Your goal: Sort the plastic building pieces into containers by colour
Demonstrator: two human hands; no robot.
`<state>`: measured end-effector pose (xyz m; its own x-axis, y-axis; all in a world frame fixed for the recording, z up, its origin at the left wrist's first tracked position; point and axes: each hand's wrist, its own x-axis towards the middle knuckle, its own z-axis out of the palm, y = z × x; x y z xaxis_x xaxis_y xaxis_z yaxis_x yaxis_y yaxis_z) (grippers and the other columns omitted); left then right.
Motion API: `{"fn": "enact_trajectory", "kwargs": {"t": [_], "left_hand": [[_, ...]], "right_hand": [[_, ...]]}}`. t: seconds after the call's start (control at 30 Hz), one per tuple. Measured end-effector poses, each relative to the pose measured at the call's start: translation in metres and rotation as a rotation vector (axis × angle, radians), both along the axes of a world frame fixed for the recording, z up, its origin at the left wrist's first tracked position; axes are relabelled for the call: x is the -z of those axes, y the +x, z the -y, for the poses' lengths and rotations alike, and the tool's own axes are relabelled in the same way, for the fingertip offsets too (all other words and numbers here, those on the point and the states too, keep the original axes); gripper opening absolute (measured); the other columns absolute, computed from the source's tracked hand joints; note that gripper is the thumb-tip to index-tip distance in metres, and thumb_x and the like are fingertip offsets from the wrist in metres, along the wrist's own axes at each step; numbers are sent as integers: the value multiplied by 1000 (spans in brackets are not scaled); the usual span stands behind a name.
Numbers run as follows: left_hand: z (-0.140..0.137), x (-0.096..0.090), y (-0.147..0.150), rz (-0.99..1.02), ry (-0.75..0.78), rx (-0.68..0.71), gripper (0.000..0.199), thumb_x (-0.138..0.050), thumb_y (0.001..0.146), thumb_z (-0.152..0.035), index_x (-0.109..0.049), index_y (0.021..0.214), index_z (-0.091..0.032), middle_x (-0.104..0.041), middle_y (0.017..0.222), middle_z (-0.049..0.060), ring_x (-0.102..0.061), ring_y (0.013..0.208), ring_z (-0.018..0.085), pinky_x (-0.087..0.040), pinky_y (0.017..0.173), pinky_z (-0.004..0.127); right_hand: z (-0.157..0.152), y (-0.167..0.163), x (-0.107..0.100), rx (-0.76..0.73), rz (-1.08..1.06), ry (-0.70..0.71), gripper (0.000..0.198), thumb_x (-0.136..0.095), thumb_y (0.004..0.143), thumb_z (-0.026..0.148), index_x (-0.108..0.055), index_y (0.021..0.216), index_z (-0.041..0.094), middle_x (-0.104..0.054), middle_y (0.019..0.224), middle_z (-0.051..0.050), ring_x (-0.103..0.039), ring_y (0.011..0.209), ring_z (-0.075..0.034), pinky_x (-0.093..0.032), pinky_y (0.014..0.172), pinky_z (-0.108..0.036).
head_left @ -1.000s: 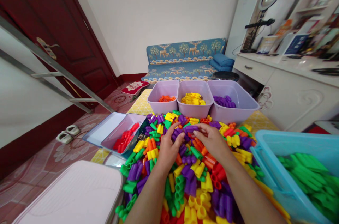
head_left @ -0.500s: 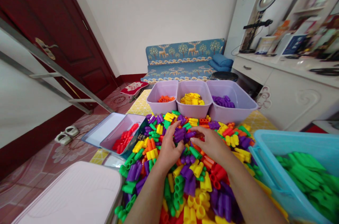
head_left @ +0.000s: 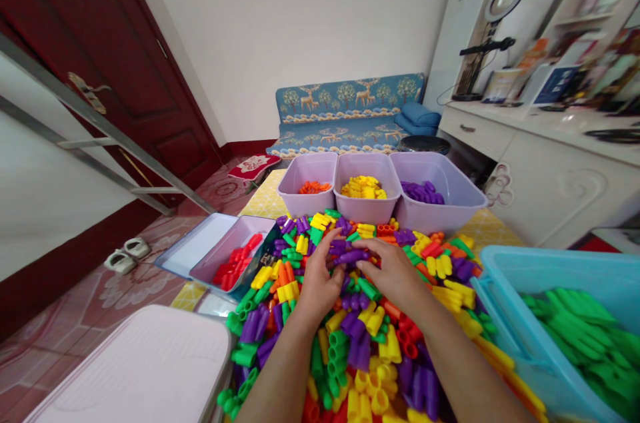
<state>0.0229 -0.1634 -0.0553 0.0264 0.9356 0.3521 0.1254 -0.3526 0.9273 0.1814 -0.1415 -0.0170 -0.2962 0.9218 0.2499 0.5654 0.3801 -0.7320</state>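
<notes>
Many plastic toy pieces shaped like joined tubes with rounded tips, in purple, yellow, green, orange and red, lie heaped in front of me. Over the middle of the heap my left hand [head_left: 321, 274] and my right hand [head_left: 393, 271] face each other. Between them are purple toy pieces [head_left: 350, 255]. My left fingers and thumb curl around their left side. My right fingertips and thumb close on their right end. Parts of the pieces are hidden behind the fingers. Below the hands lie more yellow pieces [head_left: 371, 382] and green pieces [head_left: 338, 350].
Behind the heap stand three lilac bins with orange [head_left: 315, 188], yellow [head_left: 364, 187] and purple pieces [head_left: 423, 192]. A box with red pieces [head_left: 237, 263] sits left, near a pale lid [head_left: 135, 370]. At right is a blue tub [head_left: 550, 256] of green pieces.
My right hand has shifted slightly left, nearer my left hand. The purple pieces between the hands have turned and lie closer to both hands' fingers.
</notes>
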Motion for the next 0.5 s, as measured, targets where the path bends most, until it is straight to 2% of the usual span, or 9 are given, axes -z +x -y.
{"fn": "enact_trajectory", "kwargs": {"t": [0.1,0.2,0.33,0.5], "left_hand": [[0,0,0,47,-18,-26,61,-59,80,-9,-44,137,-24,-59,127,9,-62,108,22,-54,90,34],[-2,2,0,60,-5,-88,56,-65,79,-16,-49,133,-23,-65,116,8,-65,97,20,-56,85,32],[-4,5,-2,84,-17,-112,49,-68,79,-23,-55,127,-21,-68,110,8,-66,92,20,-57,80,30],[-6,6,-4,76,3,-128,34,-66,82,-29,-65,114,-19,-70,108,9,-67,94,21,-56,84,33]], "right_hand": [[0,-1,0,-7,6,13,32,-64,76,14,-69,106,19,-69,110,-6,-63,102,-21,-45,94,-36],[0,-1,1,-25,3,11,26,-63,78,17,-71,103,19,-70,105,-6,-64,98,-21,-46,91,-35],[0,0,1,-16,-2,5,22,-61,80,21,-70,101,18,-70,102,-7,-64,96,-22,-46,88,-34],[0,0,-1,-2,-3,11,19,-61,81,22,-71,96,18,-70,102,-7,-64,95,-22,-46,88,-34]]}}
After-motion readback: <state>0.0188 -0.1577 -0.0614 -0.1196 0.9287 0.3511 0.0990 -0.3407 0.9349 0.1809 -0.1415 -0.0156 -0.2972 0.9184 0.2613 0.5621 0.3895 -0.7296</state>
